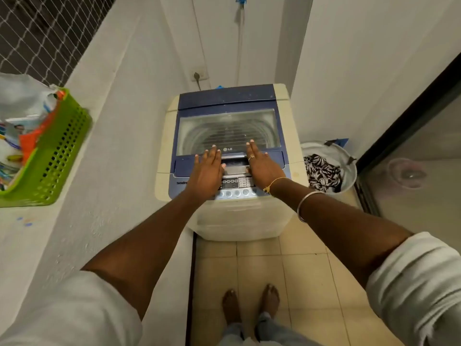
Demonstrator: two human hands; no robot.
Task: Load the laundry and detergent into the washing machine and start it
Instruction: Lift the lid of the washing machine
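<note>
Blue plastic lid with a clear window [228, 131] is down on the cream top-loading washing machine [239, 221]. Step in hand looks like lid opening, so the task is at its very start.

- Left hand [208, 168] and right hand [262, 167] lie flat on the lid's front edge, either side of the handle recess. Fingers are straight and neither hand grips anything.
- The grey control panel with its round buttons [237, 193] sits just below the palms, untouched.
- The black-and-white leaf-print laundry [321, 172] is not yet loaded. It sits crumpled in the white round bin [349, 181] on the floor, just beside the machine's right side.
- The green perforated plastic basket [64, 146] on the left ledge holds a plastic bag and packets. I can't tell which is detergent, if any.
- Ribbed metal drum shows through the window, and no cloth is visible in it.

Next move as I judge it: hook fingertips under the lid edge and lift, folding it back, then reach right for the cloth. The lid is hard and smooth; the fabric is limp and will drape.
</note>
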